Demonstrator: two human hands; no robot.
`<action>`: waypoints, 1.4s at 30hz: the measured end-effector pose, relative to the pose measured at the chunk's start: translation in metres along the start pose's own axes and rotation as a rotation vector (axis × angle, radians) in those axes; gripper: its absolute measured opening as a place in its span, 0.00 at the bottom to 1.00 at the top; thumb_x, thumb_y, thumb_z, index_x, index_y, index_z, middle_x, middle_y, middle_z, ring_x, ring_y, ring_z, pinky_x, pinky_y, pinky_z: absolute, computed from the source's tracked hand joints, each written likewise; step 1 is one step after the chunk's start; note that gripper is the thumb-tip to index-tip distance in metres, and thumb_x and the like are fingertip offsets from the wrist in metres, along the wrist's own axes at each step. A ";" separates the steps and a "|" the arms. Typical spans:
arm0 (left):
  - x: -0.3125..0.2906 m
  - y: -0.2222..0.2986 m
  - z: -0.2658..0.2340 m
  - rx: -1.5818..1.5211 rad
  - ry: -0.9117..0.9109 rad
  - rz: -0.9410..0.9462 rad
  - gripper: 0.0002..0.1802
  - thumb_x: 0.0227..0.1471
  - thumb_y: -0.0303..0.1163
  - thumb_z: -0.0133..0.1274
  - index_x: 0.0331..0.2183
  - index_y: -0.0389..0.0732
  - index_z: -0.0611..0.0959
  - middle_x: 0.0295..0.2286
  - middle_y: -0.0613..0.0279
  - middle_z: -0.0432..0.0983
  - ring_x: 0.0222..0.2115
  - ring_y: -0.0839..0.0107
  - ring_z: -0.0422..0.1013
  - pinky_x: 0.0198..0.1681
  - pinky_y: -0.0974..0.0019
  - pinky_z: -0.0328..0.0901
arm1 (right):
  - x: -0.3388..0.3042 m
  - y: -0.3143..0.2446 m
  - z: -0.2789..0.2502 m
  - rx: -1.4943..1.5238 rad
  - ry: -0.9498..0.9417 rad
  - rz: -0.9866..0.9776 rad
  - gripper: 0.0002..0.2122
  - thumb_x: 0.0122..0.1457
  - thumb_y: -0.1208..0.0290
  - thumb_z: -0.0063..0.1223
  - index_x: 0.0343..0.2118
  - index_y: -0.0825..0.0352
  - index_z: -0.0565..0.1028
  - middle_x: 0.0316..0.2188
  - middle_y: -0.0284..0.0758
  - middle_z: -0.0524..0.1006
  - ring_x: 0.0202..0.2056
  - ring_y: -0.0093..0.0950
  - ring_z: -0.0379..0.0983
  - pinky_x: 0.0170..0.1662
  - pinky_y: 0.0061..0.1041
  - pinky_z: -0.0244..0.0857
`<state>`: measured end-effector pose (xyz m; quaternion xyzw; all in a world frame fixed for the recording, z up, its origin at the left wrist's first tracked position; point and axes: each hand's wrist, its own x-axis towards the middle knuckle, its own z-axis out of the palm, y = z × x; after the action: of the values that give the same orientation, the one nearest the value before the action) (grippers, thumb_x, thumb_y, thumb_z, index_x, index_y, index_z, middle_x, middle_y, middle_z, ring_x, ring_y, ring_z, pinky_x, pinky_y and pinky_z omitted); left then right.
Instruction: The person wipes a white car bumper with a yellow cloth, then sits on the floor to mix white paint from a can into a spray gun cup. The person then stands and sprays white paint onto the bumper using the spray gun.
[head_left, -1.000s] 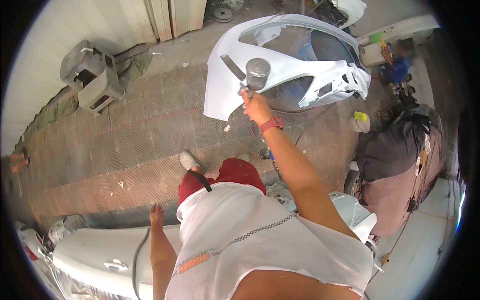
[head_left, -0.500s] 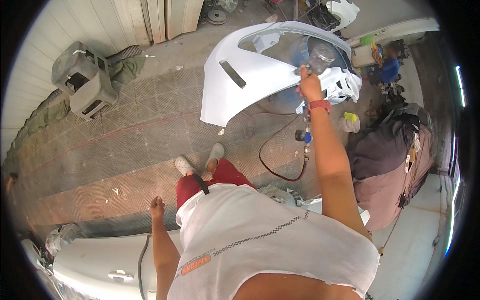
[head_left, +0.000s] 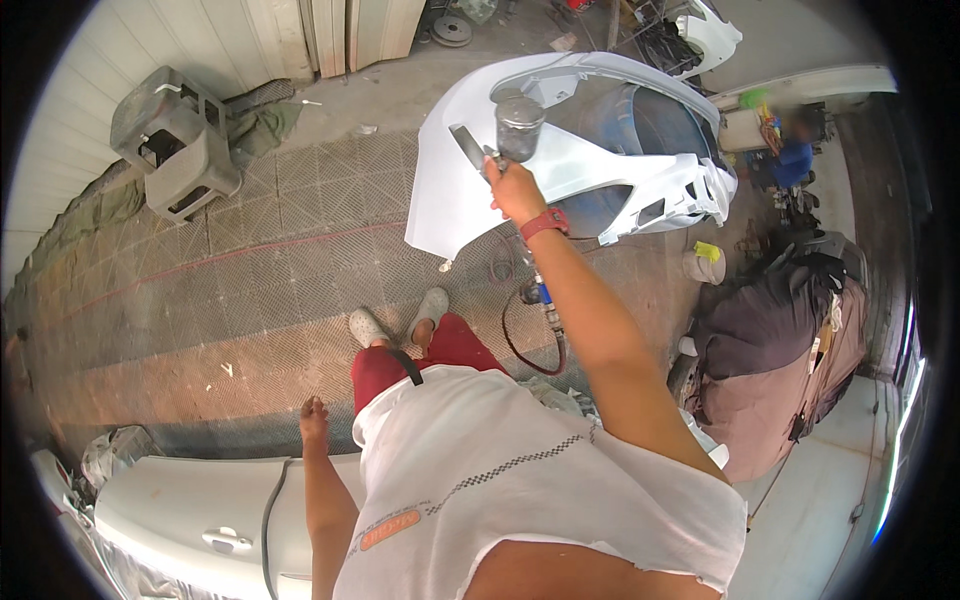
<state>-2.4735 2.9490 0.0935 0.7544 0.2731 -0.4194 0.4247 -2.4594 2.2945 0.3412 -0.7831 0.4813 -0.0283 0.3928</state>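
Observation:
My right hand (head_left: 514,190), with a red watch on the wrist, is wrapped round the grip of a spray gun (head_left: 494,160). The gun carries a grey, see-through paint cup (head_left: 520,128) on top. Below the hand hang a blue-marked air fitting (head_left: 540,293) and a dark hose (head_left: 512,345). Just beyond the gun lies a white car bumper (head_left: 450,205), its slot partly behind the gun; a blue drum (head_left: 597,130) shows beneath it. My left hand (head_left: 314,412) hangs low at my side, fingers curled in, with nothing seen in them.
Two grey plastic stools (head_left: 190,185) lie at the far left. A white car door panel (head_left: 180,510) is close on my left. To the right are a brown-covered bulky object (head_left: 760,370) and a white bucket (head_left: 706,265). Another person (head_left: 795,160) is at the far right.
My right hand has swept left with the spray gun, from the bumper's right part to beside its slot. The hose fittings swung left along with it. My left hand hangs as before.

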 end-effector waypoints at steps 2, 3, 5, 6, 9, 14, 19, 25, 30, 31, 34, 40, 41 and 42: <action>-0.002 -0.002 -0.005 -0.025 0.009 -0.012 0.24 0.70 0.46 0.56 0.60 0.44 0.80 0.39 0.68 0.78 0.36 0.76 0.74 0.38 0.67 0.69 | 0.006 -0.003 -0.001 -0.003 -0.047 0.079 0.29 0.73 0.45 0.47 0.35 0.75 0.81 0.17 0.42 0.80 0.16 0.35 0.79 0.20 0.35 0.73; -0.002 -0.004 -0.007 -0.028 -0.018 -0.005 0.23 0.70 0.46 0.56 0.58 0.44 0.81 0.38 0.68 0.78 0.36 0.76 0.74 0.38 0.67 0.69 | 0.010 -0.004 -0.007 0.015 -0.078 0.087 0.29 0.73 0.46 0.47 0.34 0.75 0.81 0.17 0.42 0.79 0.16 0.35 0.79 0.20 0.35 0.72; -0.003 -0.007 -0.003 -0.033 -0.022 0.006 0.21 0.69 0.46 0.56 0.55 0.44 0.82 0.38 0.68 0.79 0.35 0.76 0.75 0.37 0.67 0.69 | 0.018 -0.004 -0.028 0.046 0.003 0.084 0.32 0.72 0.44 0.47 0.30 0.76 0.79 0.17 0.43 0.79 0.17 0.34 0.80 0.18 0.34 0.72; -0.003 -0.010 0.000 -0.034 -0.002 0.010 0.20 0.69 0.47 0.56 0.53 0.44 0.82 0.38 0.68 0.79 0.35 0.76 0.75 0.36 0.67 0.68 | 0.021 -0.004 -0.044 0.056 0.059 0.074 0.32 0.73 0.44 0.47 0.29 0.76 0.79 0.17 0.43 0.79 0.17 0.34 0.80 0.18 0.34 0.72; -0.004 -0.014 0.017 -0.030 0.007 -0.034 0.19 0.68 0.48 0.57 0.50 0.44 0.83 0.38 0.67 0.80 0.33 0.75 0.76 0.34 0.67 0.68 | 0.029 -0.005 -0.103 -0.024 0.179 0.112 0.31 0.73 0.45 0.47 0.31 0.77 0.79 0.17 0.42 0.78 0.16 0.35 0.79 0.18 0.34 0.72; -0.005 -0.003 0.045 0.042 -0.055 -0.066 0.25 0.68 0.48 0.57 0.57 0.42 0.81 0.41 0.64 0.82 0.35 0.75 0.77 0.34 0.67 0.69 | 0.034 -0.007 -0.156 -0.034 0.295 0.011 0.29 0.74 0.48 0.46 0.41 0.78 0.79 0.18 0.42 0.79 0.17 0.34 0.79 0.19 0.33 0.71; -0.001 0.031 0.067 0.151 -0.058 0.007 0.30 0.69 0.52 0.57 0.63 0.44 0.78 0.48 0.62 0.82 0.42 0.72 0.78 0.42 0.63 0.72 | 0.049 0.003 -0.104 -0.030 0.120 0.028 0.29 0.74 0.46 0.46 0.42 0.76 0.80 0.18 0.45 0.79 0.15 0.36 0.77 0.20 0.37 0.72; -0.004 0.072 0.074 0.110 -0.047 0.065 0.35 0.68 0.52 0.58 0.66 0.41 0.76 0.50 0.60 0.82 0.46 0.69 0.79 0.47 0.64 0.72 | 0.063 0.018 0.012 -0.042 0.004 -0.102 0.26 0.73 0.49 0.47 0.43 0.73 0.82 0.31 0.57 0.83 0.37 0.58 0.81 0.45 0.53 0.74; 0.034 0.061 0.055 0.192 -0.085 0.033 0.30 0.69 0.51 0.57 0.61 0.42 0.80 0.46 0.59 0.83 0.43 0.68 0.79 0.44 0.62 0.73 | 0.091 0.006 0.010 -0.017 0.053 -0.009 0.24 0.73 0.51 0.47 0.44 0.72 0.82 0.32 0.58 0.83 0.39 0.61 0.81 0.45 0.55 0.74; 0.045 0.055 0.047 0.199 -0.084 -0.027 0.28 0.69 0.51 0.56 0.59 0.43 0.82 0.44 0.59 0.83 0.41 0.68 0.79 0.42 0.62 0.73 | 0.096 0.002 0.000 -0.056 0.103 -0.011 0.24 0.73 0.51 0.47 0.45 0.72 0.82 0.32 0.59 0.83 0.39 0.61 0.81 0.45 0.56 0.74; 0.084 0.056 0.023 0.363 -0.120 -0.029 0.24 0.69 0.51 0.56 0.54 0.44 0.84 0.39 0.62 0.82 0.36 0.69 0.78 0.40 0.62 0.73 | 0.105 -0.013 -0.023 -0.116 0.319 -0.050 0.23 0.74 0.52 0.47 0.46 0.72 0.82 0.32 0.60 0.82 0.39 0.62 0.80 0.44 0.57 0.74; 0.129 0.201 -0.029 0.251 -0.137 -0.056 0.24 0.69 0.52 0.57 0.51 0.42 0.82 0.39 0.65 0.79 0.38 0.70 0.76 0.42 0.62 0.72 | 0.136 -0.038 0.021 -0.121 0.410 0.012 0.24 0.74 0.50 0.48 0.49 0.71 0.81 0.27 0.53 0.82 0.29 0.49 0.82 0.37 0.47 0.76; 0.130 0.237 -0.037 0.256 -0.127 0.040 0.26 0.69 0.53 0.56 0.55 0.41 0.81 0.42 0.63 0.80 0.42 0.68 0.76 0.47 0.60 0.71 | 0.143 -0.040 0.041 -0.116 0.392 0.054 0.25 0.74 0.49 0.48 0.50 0.72 0.81 0.24 0.50 0.82 0.24 0.44 0.83 0.34 0.42 0.76; 0.132 0.272 -0.043 0.281 -0.106 0.120 0.29 0.70 0.53 0.55 0.58 0.41 0.80 0.46 0.60 0.80 0.46 0.66 0.76 0.51 0.57 0.71 | 0.146 -0.042 0.063 -0.211 0.458 -0.064 0.24 0.74 0.48 0.48 0.51 0.69 0.81 0.24 0.50 0.82 0.25 0.44 0.84 0.35 0.43 0.77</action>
<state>-2.1811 2.8602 0.1037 0.7984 0.1432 -0.4664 0.3529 -2.3239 2.2274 0.2757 -0.8077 0.5331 -0.1668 0.1886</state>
